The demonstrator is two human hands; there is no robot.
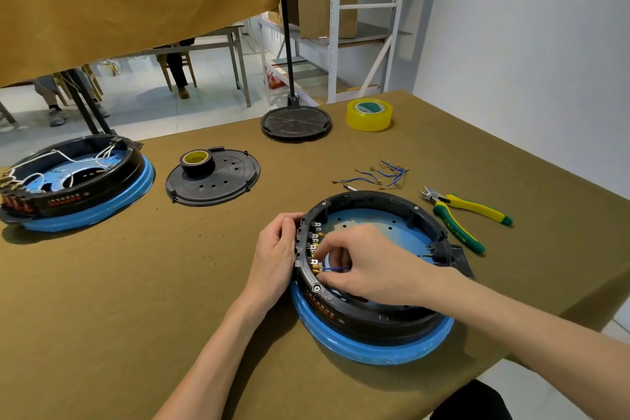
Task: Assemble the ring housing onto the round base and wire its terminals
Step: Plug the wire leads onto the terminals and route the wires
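Ring housing on blue base, right hand pinching blue wire

Bright even light, soft shadows, wide-angle distortion

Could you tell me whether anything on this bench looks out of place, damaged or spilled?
Nothing stands out. The black ring housing sits level on the blue round base, the loose blue jumper wires lie together beside the yellow-and-green cutters, and both tape rolls stand flat.
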